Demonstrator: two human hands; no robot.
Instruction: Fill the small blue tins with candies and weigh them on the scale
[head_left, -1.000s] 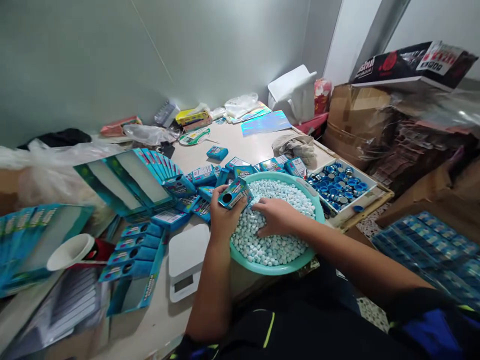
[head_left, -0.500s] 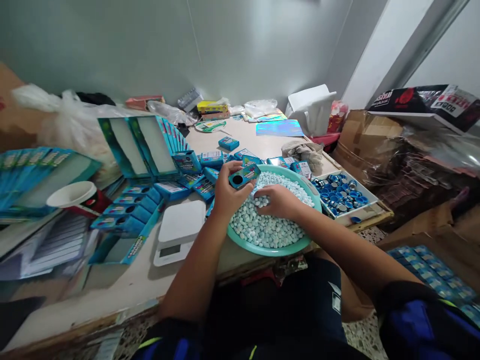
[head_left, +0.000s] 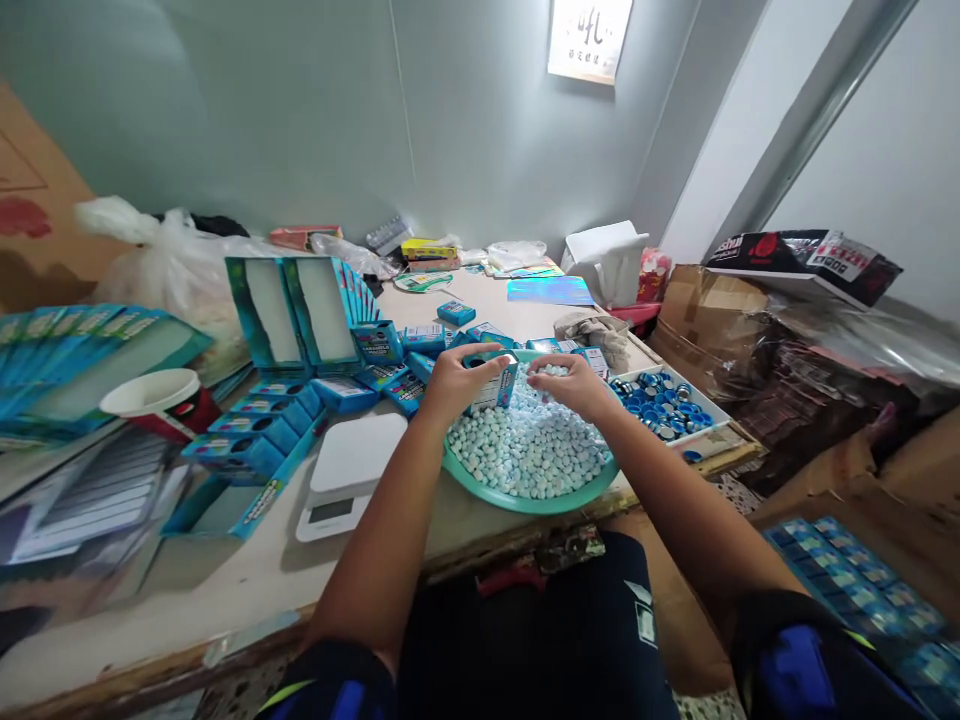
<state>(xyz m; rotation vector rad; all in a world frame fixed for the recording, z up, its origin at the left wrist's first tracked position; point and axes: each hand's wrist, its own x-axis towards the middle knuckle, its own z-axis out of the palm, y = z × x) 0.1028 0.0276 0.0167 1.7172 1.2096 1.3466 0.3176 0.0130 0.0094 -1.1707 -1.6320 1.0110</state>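
A small blue candy box (head_left: 501, 388) is gripped in my left hand (head_left: 452, 388), upright over the left part of a turquoise basin (head_left: 541, 504). Pale blue and white candies (head_left: 529, 455) fill the basin. My right hand (head_left: 579, 390) is curled around several of these candies above the heap, just right of the box. Behind the basin and to the left of it lie more blue boxes (head_left: 346, 392). A white kitchen scale (head_left: 352, 460) stands left of my left forearm.
An open carton (head_left: 259, 515) holding several blue boxes stands left of the scale, with a paper cup (head_left: 161, 400) beyond it. At the right, a white tray (head_left: 712, 432) contains blue caps (head_left: 660, 400). Cardboard boxes (head_left: 705, 310) are stacked beyond the table's right side.
My right hand has lifted from the candy heap with candies in its fingers. My left hand has turned the box more upright. The camera view has tilted up.
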